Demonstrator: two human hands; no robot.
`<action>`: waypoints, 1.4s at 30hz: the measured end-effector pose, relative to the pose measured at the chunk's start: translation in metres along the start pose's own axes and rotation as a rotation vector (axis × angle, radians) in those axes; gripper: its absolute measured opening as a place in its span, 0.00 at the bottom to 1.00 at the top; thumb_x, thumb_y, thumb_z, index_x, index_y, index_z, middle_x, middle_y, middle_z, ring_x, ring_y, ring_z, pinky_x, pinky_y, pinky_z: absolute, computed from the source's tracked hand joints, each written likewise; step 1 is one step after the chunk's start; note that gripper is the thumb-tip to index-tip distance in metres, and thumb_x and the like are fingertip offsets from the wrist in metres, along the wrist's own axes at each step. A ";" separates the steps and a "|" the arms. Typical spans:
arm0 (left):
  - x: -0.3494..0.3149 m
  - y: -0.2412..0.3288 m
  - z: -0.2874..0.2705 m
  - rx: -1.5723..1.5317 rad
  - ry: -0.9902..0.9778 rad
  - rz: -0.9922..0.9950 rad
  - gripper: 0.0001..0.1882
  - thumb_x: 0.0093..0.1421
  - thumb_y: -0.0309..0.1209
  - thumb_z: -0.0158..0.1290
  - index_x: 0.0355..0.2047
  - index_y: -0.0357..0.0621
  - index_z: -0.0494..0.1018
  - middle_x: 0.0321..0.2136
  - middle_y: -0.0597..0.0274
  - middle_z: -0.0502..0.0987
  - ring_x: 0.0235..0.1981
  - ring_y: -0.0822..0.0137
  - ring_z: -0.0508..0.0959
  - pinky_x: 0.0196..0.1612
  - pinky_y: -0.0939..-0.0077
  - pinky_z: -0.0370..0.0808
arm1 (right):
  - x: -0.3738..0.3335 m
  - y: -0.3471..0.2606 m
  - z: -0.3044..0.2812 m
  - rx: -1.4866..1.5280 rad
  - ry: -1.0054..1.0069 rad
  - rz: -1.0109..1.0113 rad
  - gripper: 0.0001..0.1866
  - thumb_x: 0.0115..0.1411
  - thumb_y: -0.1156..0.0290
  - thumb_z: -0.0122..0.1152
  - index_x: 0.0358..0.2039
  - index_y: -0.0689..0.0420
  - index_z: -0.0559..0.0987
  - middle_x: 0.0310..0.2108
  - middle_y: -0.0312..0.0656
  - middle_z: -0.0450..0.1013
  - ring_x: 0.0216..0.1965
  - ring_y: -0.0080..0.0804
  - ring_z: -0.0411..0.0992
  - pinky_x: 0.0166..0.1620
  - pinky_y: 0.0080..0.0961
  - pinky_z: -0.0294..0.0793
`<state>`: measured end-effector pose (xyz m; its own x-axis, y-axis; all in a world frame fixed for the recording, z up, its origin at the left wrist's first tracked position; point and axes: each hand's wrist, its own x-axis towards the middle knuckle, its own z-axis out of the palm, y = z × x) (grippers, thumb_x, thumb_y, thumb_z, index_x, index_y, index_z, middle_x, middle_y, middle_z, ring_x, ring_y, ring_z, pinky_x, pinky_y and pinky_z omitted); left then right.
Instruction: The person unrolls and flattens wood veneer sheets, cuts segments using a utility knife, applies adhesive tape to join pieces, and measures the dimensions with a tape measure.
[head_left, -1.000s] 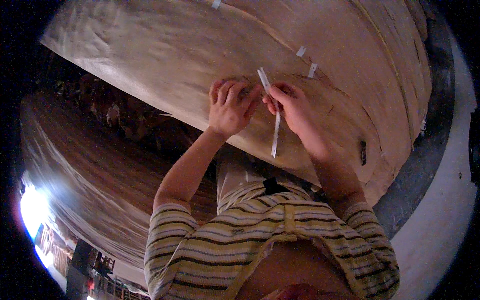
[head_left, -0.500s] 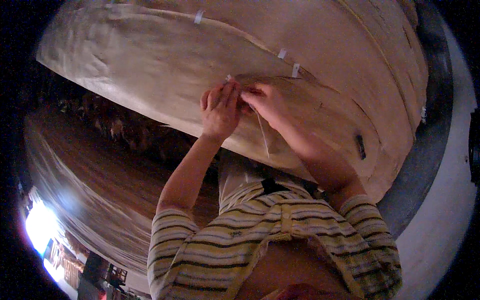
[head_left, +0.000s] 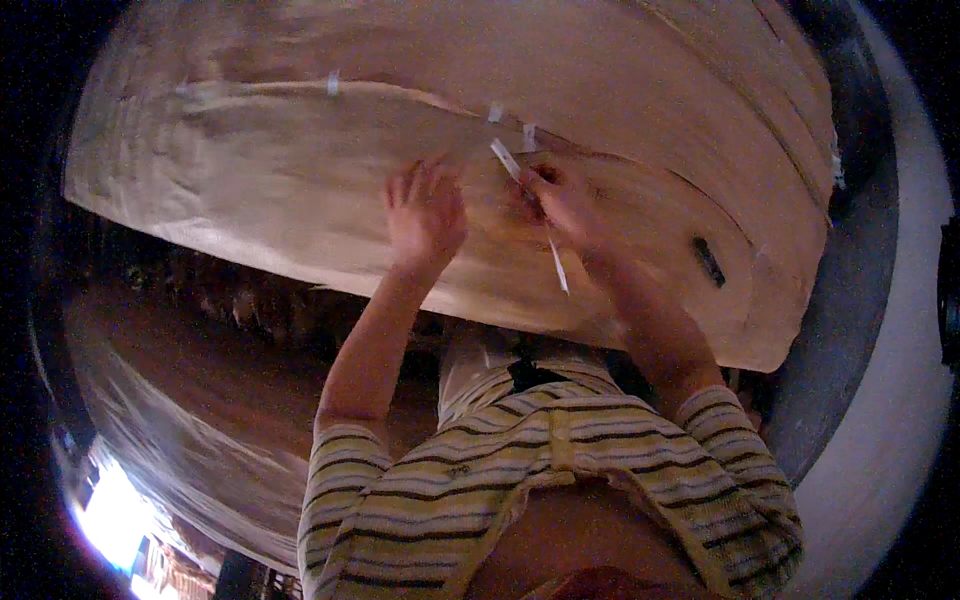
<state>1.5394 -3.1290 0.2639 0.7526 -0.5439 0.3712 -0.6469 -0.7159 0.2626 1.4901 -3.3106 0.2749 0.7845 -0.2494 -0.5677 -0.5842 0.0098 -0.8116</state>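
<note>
Broad tan sheet surface (head_left: 270, 180) with a faint sheen, a wavy seam (head_left: 425, 98) running across it, small white tape pieces (head_left: 333, 82) stuck along that seam, dark oblong object (head_left: 708, 262) lying near the right-hand end.

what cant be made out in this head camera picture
Head view:
Hidden: the bare right hand's full grip on the narrow white strip, behind its own fingers and shadow.
Blurred: whether the bare left hand touches the broad, smooth tan sheet, through motion blur.
Too small and dark: what the black oblong object is.
Cut off: the far side of the reddish-tan sheet, by the top edge.
</note>
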 end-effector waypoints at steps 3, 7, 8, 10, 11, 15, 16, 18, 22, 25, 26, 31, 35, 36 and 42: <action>0.015 0.032 0.006 -0.048 -0.060 0.132 0.20 0.49 0.33 0.44 0.44 0.52 0.65 0.48 0.67 0.63 0.48 0.62 0.61 0.49 0.61 0.56 | 0.001 0.007 0.001 0.094 -0.029 -0.177 0.15 0.55 0.60 0.46 0.29 0.60 0.71 0.21 0.40 0.69 0.22 0.28 0.67 0.29 0.26 0.67; 0.023 0.041 0.005 0.056 -0.199 0.153 0.22 0.49 0.34 0.44 0.47 0.52 0.62 0.49 0.68 0.61 0.50 0.63 0.60 0.49 0.62 0.56 | -0.028 -0.005 -0.013 -0.416 0.119 -0.409 0.08 0.53 0.67 0.49 0.27 0.59 0.71 0.20 0.36 0.67 0.21 0.23 0.64 0.23 0.18 0.62; 0.030 0.042 0.002 0.097 -0.214 0.166 0.22 0.49 0.35 0.44 0.47 0.52 0.62 0.50 0.68 0.60 0.50 0.63 0.60 0.49 0.62 0.56 | -0.028 -0.010 -0.025 -0.502 0.148 -0.409 0.08 0.53 0.67 0.50 0.27 0.58 0.71 0.20 0.36 0.67 0.21 0.23 0.64 0.24 0.18 0.62; 0.043 0.049 -0.005 0.094 -0.255 0.143 0.23 0.48 0.36 0.46 0.47 0.52 0.62 0.49 0.68 0.60 0.50 0.63 0.59 0.49 0.63 0.56 | -0.025 -0.014 -0.052 -0.385 0.222 -0.354 0.08 0.53 0.66 0.50 0.27 0.58 0.70 0.20 0.35 0.67 0.21 0.22 0.64 0.23 0.18 0.62; 0.044 0.053 -0.008 0.093 -0.277 0.131 0.24 0.47 0.37 0.47 0.47 0.52 0.62 0.49 0.68 0.61 0.50 0.63 0.59 0.49 0.63 0.56 | -0.025 -0.013 -0.062 -0.179 0.264 -0.300 0.09 0.53 0.66 0.50 0.27 0.59 0.70 0.19 0.35 0.67 0.20 0.22 0.64 0.22 0.17 0.62; 0.072 0.074 -0.002 -0.056 -0.076 0.241 0.29 0.42 0.43 0.52 0.46 0.51 0.62 0.47 0.68 0.61 0.51 0.63 0.58 0.50 0.61 0.56 | -0.039 -0.028 -0.076 0.338 0.223 -0.082 0.11 0.53 0.65 0.51 0.26 0.60 0.70 0.18 0.35 0.66 0.18 0.20 0.62 0.18 0.16 0.60; 0.081 0.097 -0.003 -0.120 -0.060 0.269 0.30 0.41 0.43 0.53 0.46 0.50 0.63 0.47 0.67 0.62 0.51 0.63 0.58 0.50 0.60 0.55 | -0.041 -0.030 -0.076 0.402 0.192 -0.070 0.11 0.53 0.64 0.51 0.26 0.60 0.70 0.18 0.35 0.66 0.17 0.19 0.62 0.18 0.15 0.59; 0.090 0.118 0.002 -0.204 -0.081 0.324 0.32 0.39 0.46 0.54 0.46 0.50 0.63 0.46 0.67 0.62 0.51 0.62 0.58 0.50 0.58 0.55 | -0.035 -0.017 -0.083 0.417 0.142 -0.178 0.12 0.53 0.63 0.51 0.26 0.61 0.70 0.18 0.35 0.65 0.16 0.18 0.62 0.16 0.14 0.58; 0.086 0.115 0.025 -0.113 -0.154 0.379 0.31 0.40 0.46 0.53 0.46 0.50 0.63 0.46 0.67 0.62 0.50 0.63 0.58 0.52 0.58 0.52 | -0.043 -0.007 -0.087 0.037 0.315 -0.191 0.11 0.53 0.64 0.51 0.26 0.60 0.70 0.19 0.36 0.67 0.14 0.19 0.61 0.15 0.15 0.58; 0.091 0.123 0.019 0.004 -0.270 0.365 0.28 0.44 0.44 0.50 0.47 0.50 0.63 0.47 0.67 0.62 0.51 0.64 0.58 0.52 0.58 0.51 | -0.057 -0.013 -0.116 -0.325 0.579 -0.248 0.10 0.54 0.65 0.50 0.26 0.59 0.70 0.19 0.37 0.67 0.14 0.20 0.61 0.15 0.16 0.57; 0.097 0.128 0.013 0.036 -0.322 0.361 0.27 0.46 0.43 0.49 0.47 0.50 0.62 0.47 0.66 0.62 0.52 0.65 0.57 0.53 0.58 0.51 | -0.060 -0.022 -0.131 -0.107 0.588 -0.109 0.09 0.54 0.66 0.49 0.27 0.59 0.69 0.19 0.38 0.67 0.14 0.20 0.62 0.15 0.17 0.58; 0.127 0.187 0.032 -0.186 -0.329 0.463 0.27 0.47 0.40 0.48 0.48 0.49 0.61 0.48 0.64 0.63 0.53 0.62 0.57 0.52 0.57 0.52 | -0.039 0.018 -0.168 0.638 0.408 -0.087 0.11 0.55 0.65 0.49 0.32 0.60 0.68 0.20 0.38 0.68 0.15 0.20 0.64 0.15 0.18 0.58; 0.115 0.191 0.080 -0.246 -0.321 0.524 0.29 0.45 0.42 0.50 0.49 0.47 0.60 0.49 0.62 0.63 0.52 0.60 0.59 0.52 0.56 0.52 | -0.041 0.014 -0.159 0.421 0.434 -0.009 0.11 0.54 0.66 0.50 0.33 0.59 0.67 0.21 0.40 0.69 0.16 0.25 0.65 0.17 0.21 0.61; 0.114 0.191 0.088 -0.208 -0.316 0.544 0.30 0.45 0.43 0.50 0.49 0.47 0.60 0.49 0.62 0.63 0.52 0.60 0.59 0.52 0.56 0.53 | -0.047 0.013 -0.156 0.313 0.430 -0.025 0.11 0.53 0.66 0.51 0.33 0.59 0.68 0.21 0.42 0.69 0.16 0.28 0.66 0.18 0.22 0.62; 0.131 0.212 0.060 0.076 -0.574 0.622 0.30 0.44 0.43 0.51 0.48 0.46 0.61 0.48 0.62 0.62 0.51 0.59 0.59 0.51 0.56 0.54 | -0.089 0.029 -0.216 -0.623 0.958 -0.392 0.08 0.51 0.67 0.51 0.29 0.58 0.71 0.21 0.44 0.69 0.21 0.37 0.69 0.25 0.27 0.66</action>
<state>1.5077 -3.3785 0.3145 0.2217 -0.9712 -0.0871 -0.9690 -0.2294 0.0921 1.3582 -3.4974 0.3319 0.6129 -0.7500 0.2487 -0.5479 -0.6302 -0.5501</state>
